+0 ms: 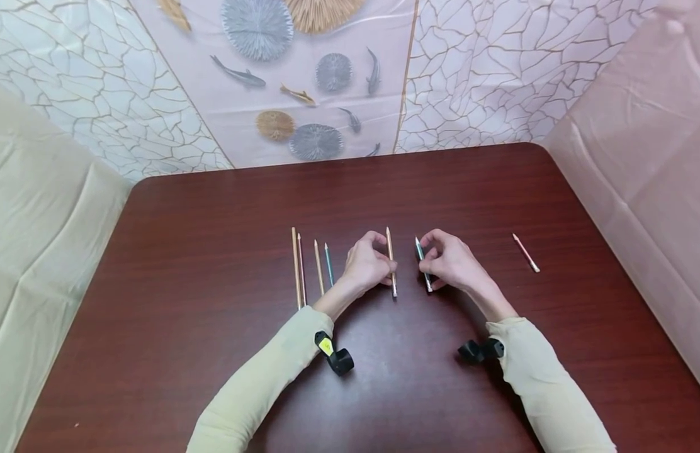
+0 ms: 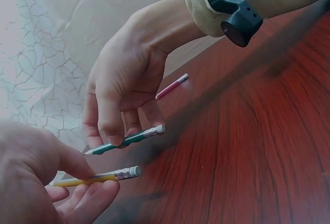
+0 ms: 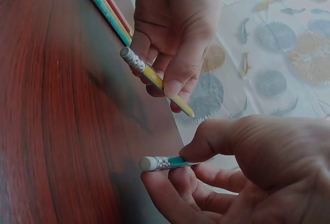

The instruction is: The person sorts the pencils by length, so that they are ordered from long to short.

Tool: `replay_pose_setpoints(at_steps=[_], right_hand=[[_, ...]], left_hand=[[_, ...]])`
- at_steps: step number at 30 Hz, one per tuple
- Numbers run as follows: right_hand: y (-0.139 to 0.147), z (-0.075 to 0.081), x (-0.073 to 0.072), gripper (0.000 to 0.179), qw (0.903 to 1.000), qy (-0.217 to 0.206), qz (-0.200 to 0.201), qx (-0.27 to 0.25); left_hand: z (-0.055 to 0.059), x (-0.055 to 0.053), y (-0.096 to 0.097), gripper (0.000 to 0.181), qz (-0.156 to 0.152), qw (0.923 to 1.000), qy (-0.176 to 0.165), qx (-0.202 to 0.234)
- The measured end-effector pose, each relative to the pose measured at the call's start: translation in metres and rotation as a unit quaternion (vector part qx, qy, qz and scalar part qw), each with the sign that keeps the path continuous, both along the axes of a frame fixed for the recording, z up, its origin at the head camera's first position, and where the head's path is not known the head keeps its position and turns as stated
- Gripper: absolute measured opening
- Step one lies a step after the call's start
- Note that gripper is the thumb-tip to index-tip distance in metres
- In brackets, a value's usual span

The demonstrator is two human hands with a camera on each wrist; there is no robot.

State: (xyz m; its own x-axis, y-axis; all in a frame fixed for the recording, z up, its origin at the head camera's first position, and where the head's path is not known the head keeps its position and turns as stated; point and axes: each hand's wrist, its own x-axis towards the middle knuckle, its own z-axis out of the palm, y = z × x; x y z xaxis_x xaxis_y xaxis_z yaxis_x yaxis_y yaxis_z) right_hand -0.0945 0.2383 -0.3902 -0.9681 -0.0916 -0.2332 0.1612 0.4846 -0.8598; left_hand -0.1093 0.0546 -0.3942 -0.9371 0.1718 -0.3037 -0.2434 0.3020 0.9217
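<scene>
Between thumb and fingers my left hand (image 1: 366, 262) pinches a yellow pencil (image 1: 390, 245), its point away from me and its white eraser toward me. My right hand (image 1: 453, 263) pinches a shorter green pencil (image 1: 420, 250) a small gap to the right. In the left wrist view, the yellow pencil (image 2: 98, 178) and green pencil (image 2: 135, 138) lie almost parallel. The right wrist view shows the eraser ends of the yellow pencil (image 3: 150, 75) and green pencil (image 3: 176, 161), with fingers covering part of each.
Left of my left hand lie a long tan stick (image 1: 296, 264), a red pencil (image 1: 301, 261), a yellow pencil (image 1: 318, 267) and a green pencil (image 1: 328, 261), partly hidden by my forearm. A short red pencil (image 1: 525, 253) rests at right on the dark wooden table (image 1: 214, 207).
</scene>
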Motion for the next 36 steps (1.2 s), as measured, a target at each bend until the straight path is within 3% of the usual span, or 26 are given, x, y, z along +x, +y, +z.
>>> replay_pose_setpoints(at_steps=[8,15,22,28,36], right_hand=[[-0.015,0.001,-0.004,0.042,0.9996,0.004,0.022,-0.015],[-0.027,-0.001,-0.007,0.046,0.9993,0.009,0.034,-0.010],[-0.037,-0.003,-0.008,0.046,0.9990,0.010,0.043,-0.012],[-0.045,-0.002,-0.008,0.047,0.9988,0.012,0.045,-0.012],[-0.055,-0.003,-0.008,0.050,0.9985,0.014,0.049,-0.019]], left_hand=[[0.002,-0.002,-0.015,0.044,0.004,0.9999,-0.017,0.001],[0.002,-0.001,-0.028,0.044,-0.004,1.0000,-0.005,-0.005],[0.003,0.001,-0.039,0.044,-0.017,0.9977,0.022,-0.062],[0.004,0.002,-0.046,0.045,-0.021,0.9961,0.035,-0.078],[0.006,0.004,-0.053,0.046,-0.029,0.9869,0.063,-0.145]])
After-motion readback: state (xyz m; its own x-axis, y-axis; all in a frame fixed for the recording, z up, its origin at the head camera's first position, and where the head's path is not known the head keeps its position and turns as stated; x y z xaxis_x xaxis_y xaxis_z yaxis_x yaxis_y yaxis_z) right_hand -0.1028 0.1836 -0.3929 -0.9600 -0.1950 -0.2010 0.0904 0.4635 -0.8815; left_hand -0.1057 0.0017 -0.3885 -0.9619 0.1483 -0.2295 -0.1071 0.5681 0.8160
